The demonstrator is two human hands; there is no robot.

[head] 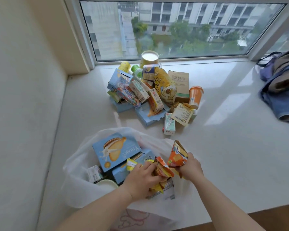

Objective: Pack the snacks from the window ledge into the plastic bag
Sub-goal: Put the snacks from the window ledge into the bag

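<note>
A translucent white plastic bag (77,165) lies open on the ledge near its front edge. Inside it are a blue biscuit box (114,151), a second blue box (122,172), a small white carton (93,173) and a round lid (107,183). My left hand (143,176) grips a crumpled orange snack packet (162,169) over the bag's mouth. My right hand (191,167) holds another orange packet (177,155) just to the right. A pile of snacks (150,92) lies farther back by the window: blue boxes, small cartons, a yellow bag (165,85), a brown paper bag (180,84) and an orange cup (195,96).
The white ledge (223,147) runs from a wall on the left to the window (173,29) at the back. Folded clothes and a blue bag (280,87) lie at the right. A yellow tub (148,58) stands against the window frame.
</note>
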